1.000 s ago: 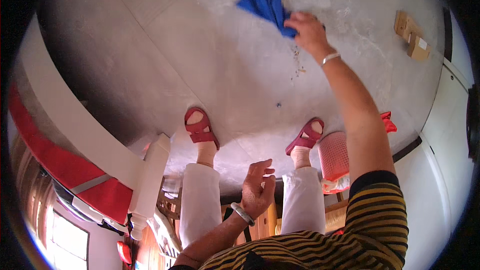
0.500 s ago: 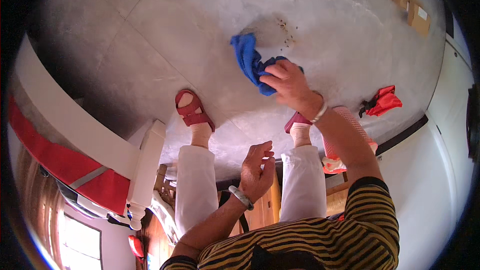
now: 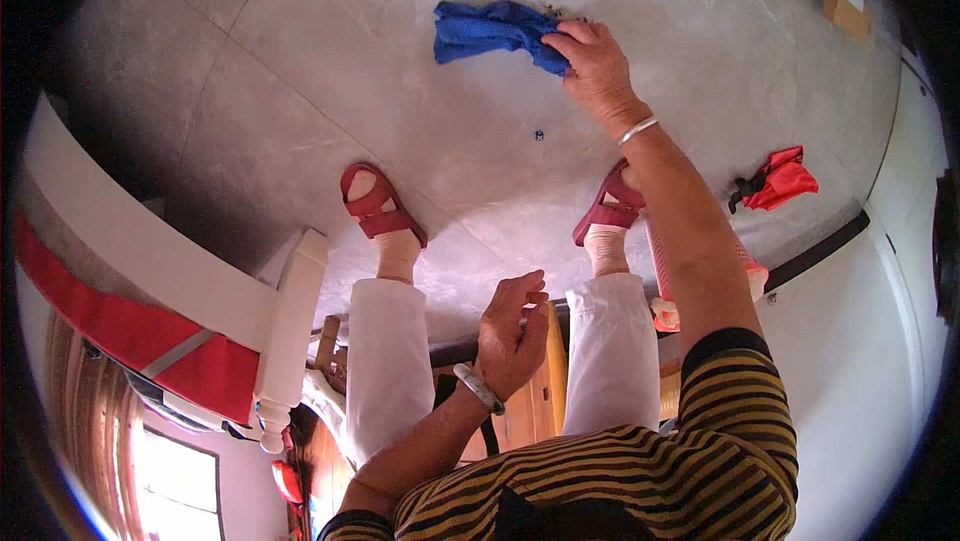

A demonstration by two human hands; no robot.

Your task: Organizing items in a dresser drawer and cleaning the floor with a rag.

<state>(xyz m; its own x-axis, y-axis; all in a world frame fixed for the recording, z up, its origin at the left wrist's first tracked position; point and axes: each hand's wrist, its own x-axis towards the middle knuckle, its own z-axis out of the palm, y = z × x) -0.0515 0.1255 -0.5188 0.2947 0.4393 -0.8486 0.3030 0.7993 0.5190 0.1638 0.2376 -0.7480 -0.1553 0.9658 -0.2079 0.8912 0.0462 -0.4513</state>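
A blue cloth [image 3: 488,31] lies stretched out on the grey floor, its right end gripped in my right hand [image 3: 598,66]. Dark crumbs [image 3: 566,15] show along the cloth's far edge beside my fingertips; part of them is hidden under the cloth and hand. Nearer to me, one small dark bit [image 3: 539,136] sits on the floor. My left hand [image 3: 512,336] hovers between my knees with loosely bent fingers, the thumb apart, and nothing in it.
My feet in dark red sandals [image 3: 385,206] are planted apart. A red and black bundle [image 3: 783,181] and a pink mesh item [image 3: 745,259] lie to the right. Cardboard boxes [image 3: 845,6] are at the far right; a white bed frame [image 3: 150,231] stands left, a white cabinet [image 3: 850,331] right.
My right hand has pushed the blue cloth farther away from me, onto the patch of crumbs. The small dark bit on the floor has come into view. My left hand has barely moved.
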